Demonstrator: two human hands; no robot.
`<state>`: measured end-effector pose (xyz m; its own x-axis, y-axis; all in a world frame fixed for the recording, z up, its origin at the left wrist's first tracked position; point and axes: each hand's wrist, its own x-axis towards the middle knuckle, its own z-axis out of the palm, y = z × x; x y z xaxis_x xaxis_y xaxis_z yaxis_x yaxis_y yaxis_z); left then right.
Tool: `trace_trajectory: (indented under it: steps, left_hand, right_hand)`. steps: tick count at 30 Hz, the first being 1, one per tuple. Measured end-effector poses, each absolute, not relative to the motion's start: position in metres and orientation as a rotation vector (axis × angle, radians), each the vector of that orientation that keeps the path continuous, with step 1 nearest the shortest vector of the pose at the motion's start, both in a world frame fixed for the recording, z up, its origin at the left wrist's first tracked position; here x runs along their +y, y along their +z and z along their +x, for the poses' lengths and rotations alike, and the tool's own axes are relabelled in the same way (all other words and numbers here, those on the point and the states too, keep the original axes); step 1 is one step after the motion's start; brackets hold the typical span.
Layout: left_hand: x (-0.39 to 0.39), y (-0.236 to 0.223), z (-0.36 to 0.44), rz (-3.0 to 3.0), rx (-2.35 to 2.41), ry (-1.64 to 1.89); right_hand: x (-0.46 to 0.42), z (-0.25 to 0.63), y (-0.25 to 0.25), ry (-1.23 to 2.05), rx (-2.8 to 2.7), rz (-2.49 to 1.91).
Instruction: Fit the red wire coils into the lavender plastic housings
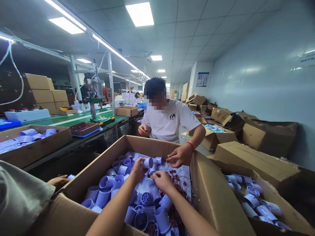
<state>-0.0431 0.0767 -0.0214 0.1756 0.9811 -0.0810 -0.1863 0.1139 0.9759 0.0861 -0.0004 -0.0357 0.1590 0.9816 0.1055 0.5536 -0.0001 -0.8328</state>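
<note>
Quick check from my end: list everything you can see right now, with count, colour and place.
Big carton: one, brown, centre, open.
Plastic housings: many, pale lilac, cup-shaped, piled in the big carton.
Wired parts: a tangle, dark red, carton's right side.
Second carton: one, brown, right, holding more lilac parts.
Bench carton: one, brown, left, pale parts inside.
Conveyor bench: one, green, left.
Press machine: one, grey, on the bench.
Stacked cartons: several, brown, far left.
Co-worker: one, white T-shirt, opposite; a hand in the big carton.
Left hand: holds a lilac housing.
Right hand: over the pile; grip unclear.
</note>
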Motion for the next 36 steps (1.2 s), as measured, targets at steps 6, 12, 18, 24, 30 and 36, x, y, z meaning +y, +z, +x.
trace_trajectory:
  steps: [6,12,18,24,30,36]
  left_hand:
    - [0.073,-0.005,-0.039,0.989,0.961,0.988]
    - [0.052,-0.004,-0.016,1.511,0.753,0.864]
    - [0.05,-0.002,-0.019,1.633,0.743,0.926]
    - [0.043,0.007,-0.023,1.737,0.747,0.916]
    - [0.036,0.009,-0.023,1.641,0.671,0.85]
    - [0.025,0.013,-0.022,1.247,0.493,0.761]
  right_hand:
    - [0.007,0.112,-0.009,0.795,-1.136,-1.407]
    - [-0.003,0.116,0.006,0.91,-0.998,-1.218]
    - [-0.005,0.118,0.011,1.048,-0.972,-1.155]
    - [-0.012,0.134,0.016,1.243,-0.927,-1.172]
    - [-0.02,0.159,0.022,1.404,-0.69,-0.891]
    - [-0.018,0.143,0.019,1.28,-0.762,-0.952]
